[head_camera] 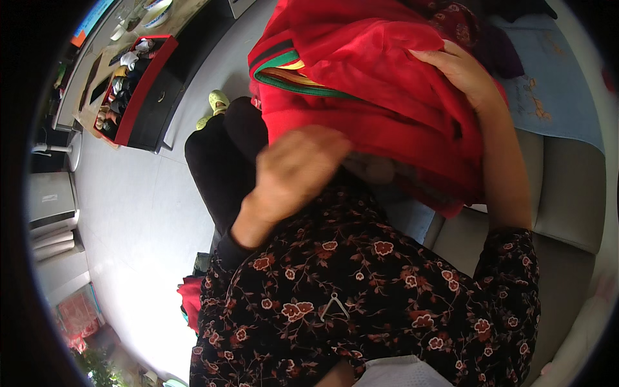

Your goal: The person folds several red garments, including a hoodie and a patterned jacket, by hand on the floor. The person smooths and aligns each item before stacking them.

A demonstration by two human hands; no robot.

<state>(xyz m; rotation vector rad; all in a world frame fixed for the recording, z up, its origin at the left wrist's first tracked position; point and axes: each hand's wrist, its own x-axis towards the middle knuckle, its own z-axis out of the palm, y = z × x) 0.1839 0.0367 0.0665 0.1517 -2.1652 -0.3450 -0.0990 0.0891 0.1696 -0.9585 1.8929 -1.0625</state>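
A bright red fabric garment (pixel 367 101), with a green, yellow and black striped band, hangs bunched over my lap. At its upper right, my right hand (pixel 459 72) grips the cloth, some of the fingers lost in the folds. My left hand (pixel 300 164) is motion-blurred in front of the lower hem, its back towards me. Its fingertips are unclear, so I cannot tell whether it pinches the cloth. Beneath the hem, a greyish part is in shadow.
I sit on a grey sofa (pixel 566 193) partly covered by a blue cloth (pixel 532 96). Dark patterned clothing (pixel 459 24) lies at the far end. An open drawer (pixel 145 96) holds rolled items at left. Red fabric (pixel 191 297) sits by my left side. Yellow-green clogs (pixel 218 100) are on the floor.
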